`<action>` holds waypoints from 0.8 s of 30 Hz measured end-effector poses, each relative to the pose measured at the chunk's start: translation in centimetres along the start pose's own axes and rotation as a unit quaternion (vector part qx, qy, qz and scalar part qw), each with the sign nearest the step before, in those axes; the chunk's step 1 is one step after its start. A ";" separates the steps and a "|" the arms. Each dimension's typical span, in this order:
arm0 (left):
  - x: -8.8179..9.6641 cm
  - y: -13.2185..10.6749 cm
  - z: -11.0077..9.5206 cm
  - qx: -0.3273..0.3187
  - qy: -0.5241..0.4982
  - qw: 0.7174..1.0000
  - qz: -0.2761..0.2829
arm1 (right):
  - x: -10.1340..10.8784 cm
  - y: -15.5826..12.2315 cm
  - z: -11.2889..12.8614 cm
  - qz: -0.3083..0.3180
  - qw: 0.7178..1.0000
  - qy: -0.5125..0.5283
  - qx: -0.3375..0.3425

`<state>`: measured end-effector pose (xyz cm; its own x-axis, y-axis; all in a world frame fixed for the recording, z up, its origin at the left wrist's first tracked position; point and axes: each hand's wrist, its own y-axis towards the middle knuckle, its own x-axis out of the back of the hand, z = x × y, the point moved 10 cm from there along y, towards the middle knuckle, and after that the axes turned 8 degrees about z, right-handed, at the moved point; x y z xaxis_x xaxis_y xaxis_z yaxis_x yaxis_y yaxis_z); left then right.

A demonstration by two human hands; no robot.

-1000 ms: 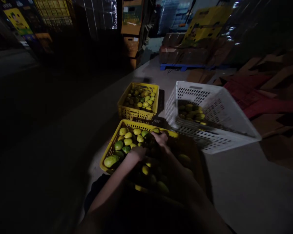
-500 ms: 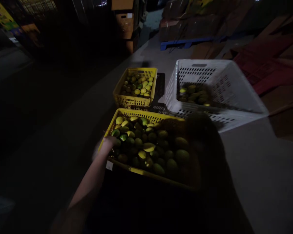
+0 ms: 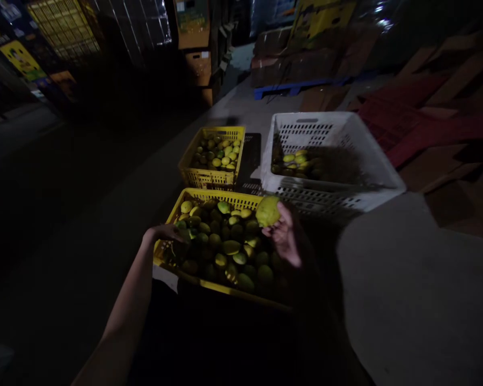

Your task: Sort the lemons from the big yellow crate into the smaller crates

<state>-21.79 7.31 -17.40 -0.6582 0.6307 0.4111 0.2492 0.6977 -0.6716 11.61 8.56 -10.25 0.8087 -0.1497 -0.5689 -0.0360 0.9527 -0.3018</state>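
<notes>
A yellow crate (image 3: 173, 202) full of green and yellow citrus fruit lies right in front of me. My right hand (image 3: 285, 238) is raised palm up over its far right corner, fingers closed round one yellow-green fruit (image 3: 268, 211). My left hand (image 3: 163, 235) rests on the crate's left rim, fingers curled down among the fruit; whether they hold anything is hidden. Beyond stand a smaller yellow crate (image 3: 201, 176) of fruit and a white crate (image 3: 346, 198) with several fruit at its bottom.
The place is dim, with a lit concrete floor (image 3: 406, 289) to the right. Flattened red and brown cardboard (image 3: 434, 128) lies at the far right. A blue pallet (image 3: 290, 88) with boxes and stacked cartons (image 3: 193, 37) stand at the back.
My right hand has come up out of the dark holding a fruit above the near crate's far corner. My left hand has stayed at the crate's left rim. The view shifted slightly.
</notes>
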 end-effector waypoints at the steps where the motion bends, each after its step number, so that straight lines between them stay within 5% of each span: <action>1: 0.0 -0.2 -1.2 -0.021 -0.026 0.999 0.003 | -0.3 -0.1 -0.1 0.005 1.000 0.001 -0.001; 4: 0.2 -0.2 -4.9 -0.118 -0.219 0.967 -0.054 | -1.2 -0.1 -0.7 0.032 0.999 0.000 0.008; 7: -0.7 0.8 -7.1 -0.175 -0.463 0.859 -0.128 | -1.3 0.3 -1.4 0.058 0.998 -0.001 0.023; 10: -3.2 2.5 -10.7 -0.238 -0.618 0.744 -0.090 | -1.7 0.2 -1.9 0.100 0.994 -0.023 0.028; 13: -4.2 3.3 -13.9 -0.292 -0.680 0.670 -0.060 | -1.9 0.1 -2.0 0.114 0.992 -0.025 0.040; 24: -5.7 4.6 -15.4 -0.266 -0.741 0.615 -0.035 | -1.0 4.1 -4.0 0.135 0.990 -0.041 0.019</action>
<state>-5.95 12.15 -13.33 -0.5069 -0.1344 -0.8515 0.1205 0.9670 -0.2244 8.37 11.54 -13.96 0.8178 0.1330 -0.5599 -0.2368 0.9645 -0.1169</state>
